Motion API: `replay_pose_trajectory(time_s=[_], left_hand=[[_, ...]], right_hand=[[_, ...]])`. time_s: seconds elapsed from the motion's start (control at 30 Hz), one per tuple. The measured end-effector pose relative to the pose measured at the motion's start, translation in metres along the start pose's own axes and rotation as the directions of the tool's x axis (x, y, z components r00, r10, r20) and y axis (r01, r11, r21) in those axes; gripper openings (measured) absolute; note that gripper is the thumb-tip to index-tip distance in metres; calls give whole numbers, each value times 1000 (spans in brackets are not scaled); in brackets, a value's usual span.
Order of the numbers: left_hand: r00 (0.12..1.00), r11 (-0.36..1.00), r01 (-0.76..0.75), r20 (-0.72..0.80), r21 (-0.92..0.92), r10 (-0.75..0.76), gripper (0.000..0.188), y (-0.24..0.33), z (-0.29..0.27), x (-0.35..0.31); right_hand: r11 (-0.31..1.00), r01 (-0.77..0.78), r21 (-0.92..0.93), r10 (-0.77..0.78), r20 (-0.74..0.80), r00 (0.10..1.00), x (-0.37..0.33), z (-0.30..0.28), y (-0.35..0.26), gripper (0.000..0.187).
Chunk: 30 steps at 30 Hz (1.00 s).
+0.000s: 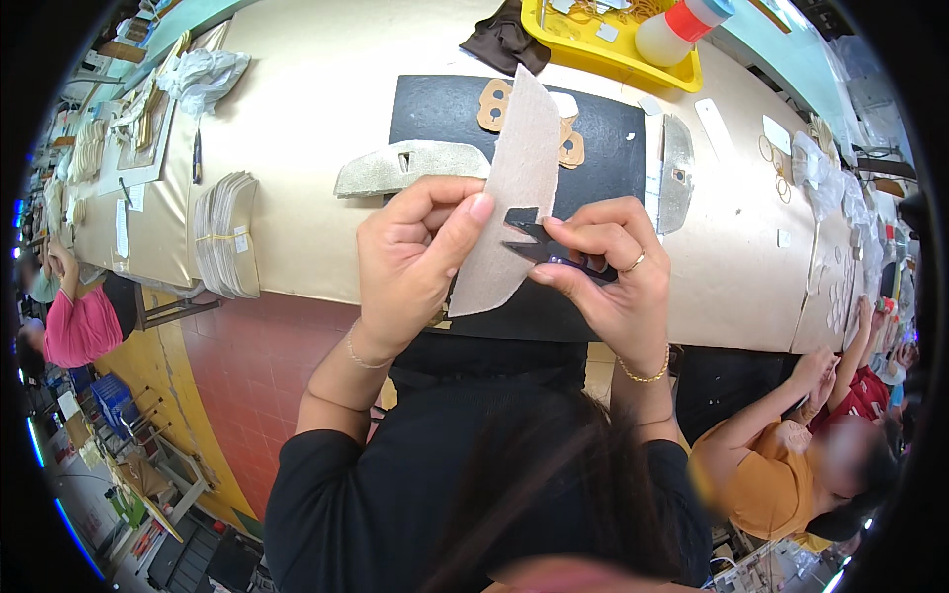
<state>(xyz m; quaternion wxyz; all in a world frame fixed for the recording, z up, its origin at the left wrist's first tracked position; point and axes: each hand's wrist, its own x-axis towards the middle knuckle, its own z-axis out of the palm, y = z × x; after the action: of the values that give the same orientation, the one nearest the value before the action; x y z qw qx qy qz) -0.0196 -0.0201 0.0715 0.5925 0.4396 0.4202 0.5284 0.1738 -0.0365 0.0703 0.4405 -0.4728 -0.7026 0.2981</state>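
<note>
A beige, curved-edge panel (509,148) of fabric or leather is held upright over the table, with a small rectangular cutout near its right edge. My left hand (420,247) pinches its left side between thumb and fingers. In my right hand (623,262) is a pair of dark thread snips (524,247), with the blades parted at the cutout's lower edge. Whether the blades touch the material I cannot tell. Behind my left hand lies a grey-beige panel (415,163) with a small slot, partly over a black mat (435,109).
Tan shaped pieces (492,104) lie on the mat. A yellow tray (613,64) with a bottle (677,32) stands behind. Left are a banded stack of panels (225,237) and a pen (197,158); right, another panel (677,173). A person in orange (766,474) sits close by on the right.
</note>
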Motion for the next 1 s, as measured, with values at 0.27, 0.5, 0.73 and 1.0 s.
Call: replay_pose_trajectory(time_s=[0.27, 0.5, 0.73, 1.0], left_hand=[[996, 1000, -14, 82, -26, 17, 16, 1, 3, 0], [998, 1000, 0, 63, -20, 1, 17, 1, 5, -1], [997, 984, -71, 5, 166, 71, 16, -1, 8, -1], [997, 966, -73, 1, 250, 75, 16, -2, 8, -1]], right_hand=[[999, -32, 37, 31, 41, 999, 1, -9, -2, 35], [999, -30, 34, 28, 51, 998, 0, -10, -3, 31], [1000, -17, 20, 16, 13, 1000, -3, -8, -1, 28], [1000, -11, 28, 11, -8, 1000, -3, -10, 1, 27]])
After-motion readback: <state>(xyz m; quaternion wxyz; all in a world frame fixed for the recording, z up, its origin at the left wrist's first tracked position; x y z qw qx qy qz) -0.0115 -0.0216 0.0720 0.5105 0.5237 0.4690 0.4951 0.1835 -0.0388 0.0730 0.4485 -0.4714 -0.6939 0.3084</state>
